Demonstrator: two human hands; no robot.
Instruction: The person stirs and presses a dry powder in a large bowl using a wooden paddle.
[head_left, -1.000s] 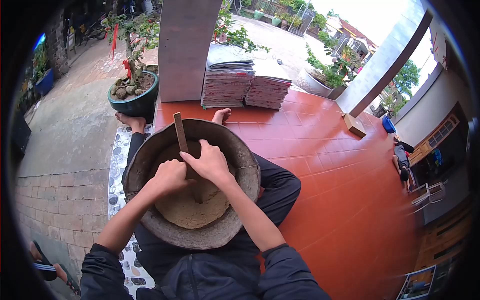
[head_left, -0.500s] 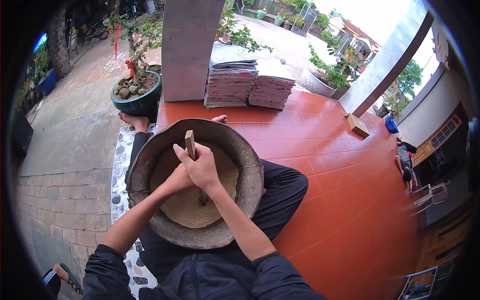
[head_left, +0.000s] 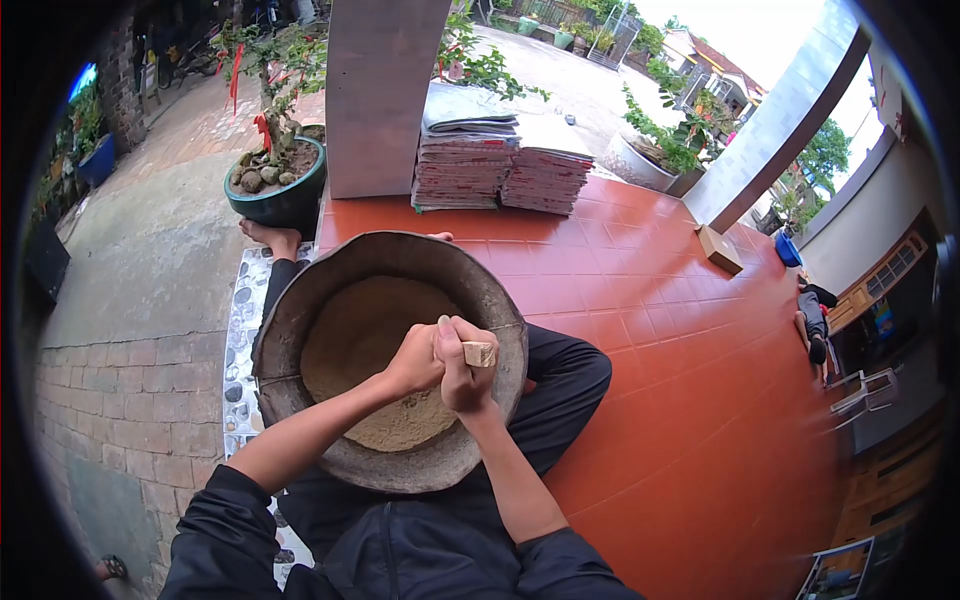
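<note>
A big, rough grey basin [head_left: 300, 300] rests on my lap, holding a tan, sandy paste [head_left: 355, 335]. A wooden stick [head_left: 479, 353] stands in the paste near the basin's right rim; only its top end shows. My right hand [head_left: 463, 368] is wrapped around the stick just below that end. My left hand [head_left: 415, 360] grips the stick too, pressed against the right hand. The lower part of the stick is hidden by my hands.
I sit on a red tiled floor [head_left: 650, 330] with my bare feet [head_left: 270, 237] at its edge. Ahead stand a grey pillar [head_left: 385, 90], stacks of paper [head_left: 495, 165] and a potted bonsai [head_left: 275, 180]. A person [head_left: 812, 315] sits far right.
Both hands have swung the stick from the basin's far left side across to its right rim, and the stick's top now points toward me.
</note>
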